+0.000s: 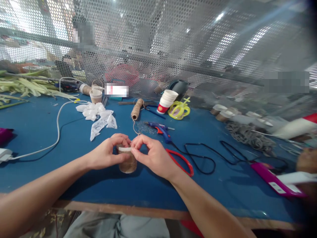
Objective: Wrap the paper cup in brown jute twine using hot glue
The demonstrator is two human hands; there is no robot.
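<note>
A paper cup wrapped in brown twine, with a white rim, stands in front of me near the table's front edge. My left hand is closed around its left side, thumb on the wall and fingers at the rim. My right hand pinches at the right side of the rim, where a strand of jute twine runs in from the twine spool behind. The fingertips hide where strand and rim meet. A blue hot glue gun lies just beyond my right hand, beside red-handled scissors.
Crumpled white plastic lies back left, near a twine-covered cup with a handle. Stacked paper cups and a yellow crown-shaped piece stand behind. Cables cross both sides; a purple power strip lies right, near another person's hand.
</note>
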